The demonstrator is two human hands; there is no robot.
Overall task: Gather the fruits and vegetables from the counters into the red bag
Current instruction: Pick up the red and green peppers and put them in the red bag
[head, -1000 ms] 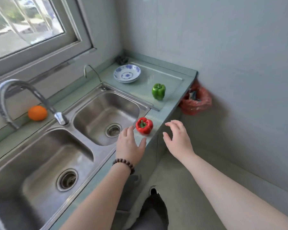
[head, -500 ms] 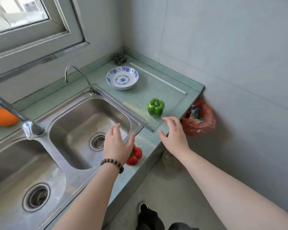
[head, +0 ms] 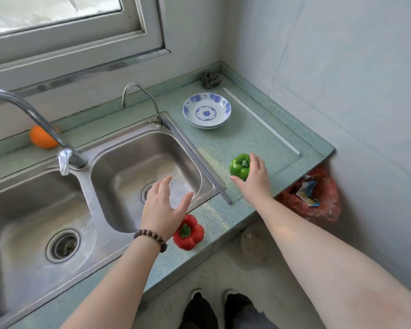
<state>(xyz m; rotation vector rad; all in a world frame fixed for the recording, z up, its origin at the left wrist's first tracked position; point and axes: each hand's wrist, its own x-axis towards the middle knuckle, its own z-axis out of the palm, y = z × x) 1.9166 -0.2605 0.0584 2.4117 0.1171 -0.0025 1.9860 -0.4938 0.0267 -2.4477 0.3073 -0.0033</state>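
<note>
A green bell pepper (head: 239, 166) sits on the green counter (head: 259, 138) right of the sink. My right hand (head: 255, 181) curls around its near right side, fingers touching it, the pepper still resting on the counter. A red bell pepper (head: 188, 232) lies near the counter's front edge. My left hand (head: 163, 210), with a bead bracelet at the wrist, hovers open just above and left of it, over the sink rim. An orange (head: 42, 138) rests on the ledge behind the big tap. The red bag (head: 311, 195) hangs below the counter's right end, with paper scraps inside.
A double steel sink (head: 133, 167) fills the left, with a tall tap (head: 31, 115) and a small tap (head: 138, 96). Stacked blue-and-white bowls (head: 207, 110) and a metal scourer (head: 210, 79) stand at the back. Walls close the corner; my feet (head: 211, 307) stand on the floor.
My right hand reached forward from the counter edge onto the green pepper. My left hand stayed open above the red pepper. The view moved closer to the counter.
</note>
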